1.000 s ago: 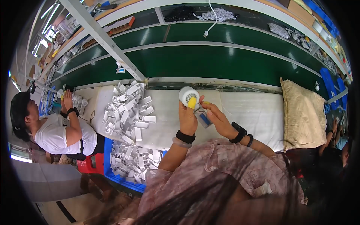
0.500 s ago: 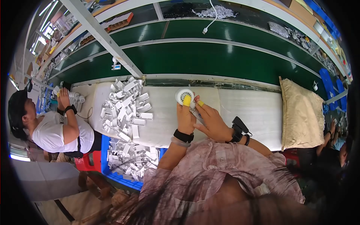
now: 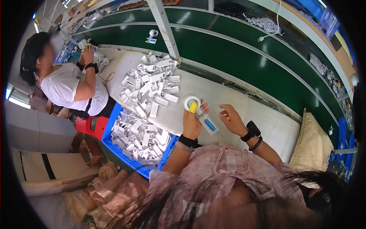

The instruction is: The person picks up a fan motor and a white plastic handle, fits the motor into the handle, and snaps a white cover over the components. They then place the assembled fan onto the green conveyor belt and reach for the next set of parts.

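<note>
A small white handheld fan [image 3: 187, 101] is gripped in my left hand [image 3: 191, 126], whose thumb wears a yellow finger cover [image 3: 193, 107] and presses on the round grille. The fan's handle points down to the right; its housing is uncovered, and a blue cylindrical battery [image 3: 209, 124] shows inside. To the right, apart from the fan, my right hand [image 3: 234, 121] is raised over the table with its fingers loosely bent and spread, nothing visible in them. Left of the fan, white handle-shaped covers lie in a pile [image 3: 152, 84] on the pale tabletop.
A blue crate [image 3: 127, 162] full of white covers stands at the table's near left edge. Beyond it a co-worker [image 3: 74, 86] handles white parts. A tan sack [image 3: 313, 143] is at the right. A metal post [image 3: 163, 28] rises behind the table; a white cable [image 3: 277, 23] hangs above.
My right hand has let go of the fan and moved off to the right. The fan's open handle with the blue battery now shows. The view has turned towards the left.
</note>
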Demonstrator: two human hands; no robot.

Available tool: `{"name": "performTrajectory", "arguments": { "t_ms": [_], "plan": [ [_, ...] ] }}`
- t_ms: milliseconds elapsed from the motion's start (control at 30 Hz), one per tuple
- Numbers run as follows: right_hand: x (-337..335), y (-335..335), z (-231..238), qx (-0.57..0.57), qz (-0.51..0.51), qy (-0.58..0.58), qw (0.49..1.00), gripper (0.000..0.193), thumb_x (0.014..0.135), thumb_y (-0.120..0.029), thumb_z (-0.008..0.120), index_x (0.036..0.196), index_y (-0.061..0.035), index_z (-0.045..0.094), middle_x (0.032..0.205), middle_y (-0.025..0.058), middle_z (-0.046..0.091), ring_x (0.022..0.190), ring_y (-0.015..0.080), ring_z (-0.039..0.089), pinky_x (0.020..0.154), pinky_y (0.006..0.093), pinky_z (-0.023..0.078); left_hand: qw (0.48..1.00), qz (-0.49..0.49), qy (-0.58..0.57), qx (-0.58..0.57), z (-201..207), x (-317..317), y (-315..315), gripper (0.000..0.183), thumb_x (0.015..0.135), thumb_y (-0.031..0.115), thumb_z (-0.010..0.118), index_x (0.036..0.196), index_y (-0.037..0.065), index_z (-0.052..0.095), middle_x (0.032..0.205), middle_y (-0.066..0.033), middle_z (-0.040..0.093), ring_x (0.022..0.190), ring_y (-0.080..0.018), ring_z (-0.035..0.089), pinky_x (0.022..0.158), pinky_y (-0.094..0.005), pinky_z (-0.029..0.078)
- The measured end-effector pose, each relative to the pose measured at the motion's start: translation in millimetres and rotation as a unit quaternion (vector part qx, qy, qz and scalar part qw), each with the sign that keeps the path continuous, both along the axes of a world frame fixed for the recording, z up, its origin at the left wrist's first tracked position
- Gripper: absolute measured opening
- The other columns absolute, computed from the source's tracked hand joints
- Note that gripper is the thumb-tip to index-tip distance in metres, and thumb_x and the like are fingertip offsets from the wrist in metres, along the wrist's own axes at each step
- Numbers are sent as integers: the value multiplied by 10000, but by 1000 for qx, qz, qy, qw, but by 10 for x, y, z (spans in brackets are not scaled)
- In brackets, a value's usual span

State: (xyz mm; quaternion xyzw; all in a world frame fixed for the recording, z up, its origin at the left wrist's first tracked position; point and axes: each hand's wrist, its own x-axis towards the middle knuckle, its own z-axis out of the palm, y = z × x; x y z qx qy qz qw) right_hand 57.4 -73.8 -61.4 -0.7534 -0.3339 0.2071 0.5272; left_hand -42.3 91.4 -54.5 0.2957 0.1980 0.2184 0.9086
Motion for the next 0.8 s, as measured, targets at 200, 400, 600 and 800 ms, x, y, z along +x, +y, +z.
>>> {"name": "performTrajectory", "arguments": {
  "t_ms": [200, 400, 600, 800],
  "plan": [
    [77, 1022, -507, -114, 218, -221, 944, 345, 815, -99, 595, 1142, -34, 509, 1053, 143, 556, 915, 275, 589, 757, 372, 485, 990, 134, 49, -22, -278, -750, 450, 413, 924, 347, 547, 1237, 89, 468, 1195, -109, 561, 1046, -245, 574, 899, -413, 473],
    [-225, 2357, -679, -93, 235, -329, 910, 288, 772, -150, 627, 1028, -53, 536, 969, 124, 579, 914, 295, 566, 762, 421, 460, 964, 244, 63, -82, -568, -1300, 803, 411, 940, 267, 543, 1297, 118, 405, 1250, -128, 532, 1079, -280, 562, 900, -431, 469],
    [-270, 2857, -1018, -230, 217, -441, 840, 151, 759, -191, 625, 867, -86, 613, 894, 90, 606, 875, 260, 596, 744, 395, 441, 961, 252, 72, -85, -588, -1323, 1110, 392, 942, 244, 537, 1286, 95, 421, 1246, -132, 531, 1087, -286, 558, 908, -428, 470],
    [-85, 2513, -807, -153, 216, -247, 932, 70, 737, -97, 608, 765, -34, 593, 770, 91, 618, 725, 258, 617, 661, 384, 479, 968, 218, 95, -80, -581, -1149, 1359, 362, 932, 318, 541, 1212, 97, 479, 1177, -94, 568, 1066, -253, 567, 918, -420, 460]
  ]
}}
